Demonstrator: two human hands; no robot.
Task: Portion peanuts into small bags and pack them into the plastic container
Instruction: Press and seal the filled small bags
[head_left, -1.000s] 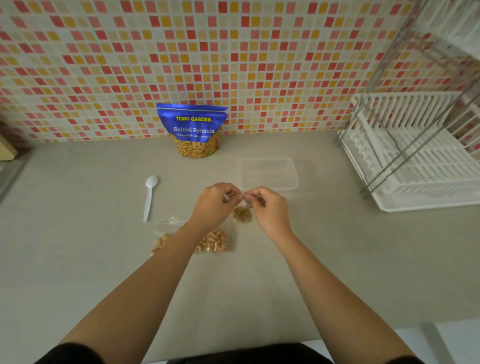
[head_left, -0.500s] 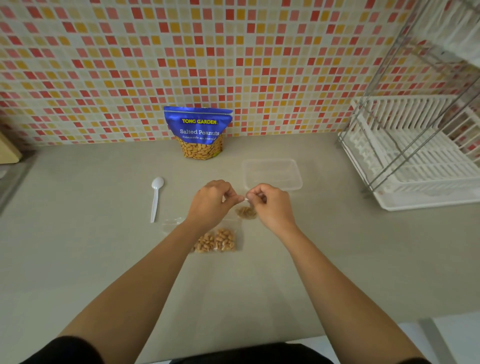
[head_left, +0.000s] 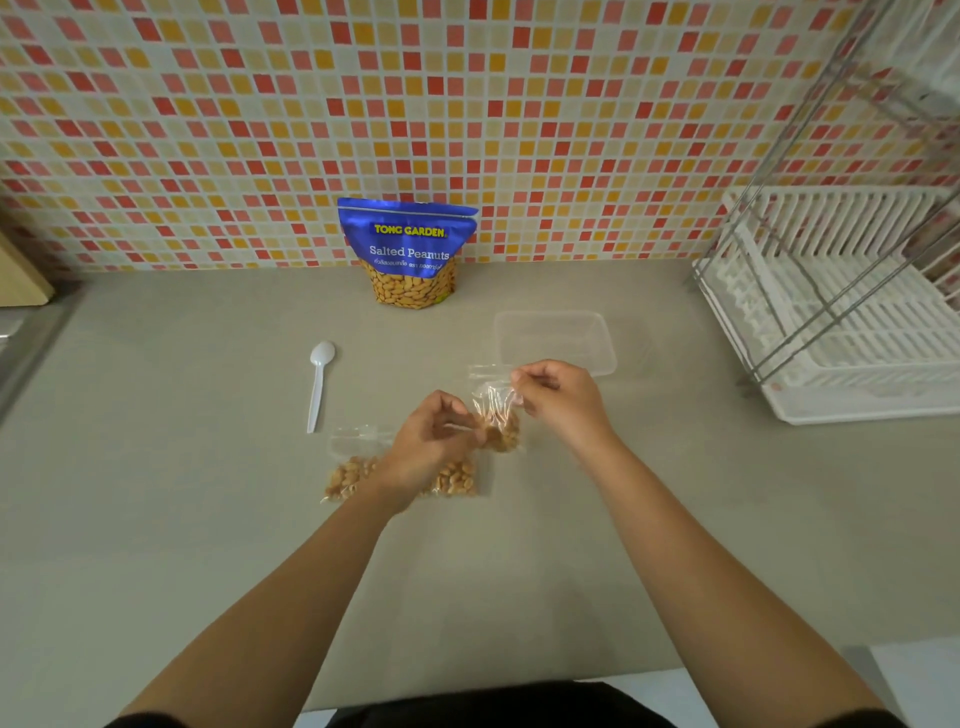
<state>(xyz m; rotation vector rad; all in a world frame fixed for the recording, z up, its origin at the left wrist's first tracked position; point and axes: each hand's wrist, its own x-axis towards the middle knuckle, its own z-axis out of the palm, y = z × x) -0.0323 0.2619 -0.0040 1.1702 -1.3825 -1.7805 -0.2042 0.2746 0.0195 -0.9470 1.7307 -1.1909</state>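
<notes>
My right hand (head_left: 558, 397) pinches the top edge of a small clear bag of peanuts (head_left: 496, 415), which hangs just above the counter. My left hand (head_left: 428, 441) sits beside the bag's lower left with curled fingers touching it. Two filled small bags lie flat on the counter, partly under my left hand: one (head_left: 349, 467) to the left, one (head_left: 457, 478) to the right. The clear plastic container (head_left: 553, 338) stands empty just beyond my right hand. A blue Salted Peanuts pouch (head_left: 410, 254) stands upright against the tiled wall.
A white plastic spoon (head_left: 318, 382) lies left of the bags. A white dish rack (head_left: 852, 312) with a metal frame fills the right side. A wooden board (head_left: 21, 275) and a sink edge are at the far left.
My hands have parted at the bag's top. My right hand has lifted the small bag up and to the right toward the container; my left hand has dropped lower.
</notes>
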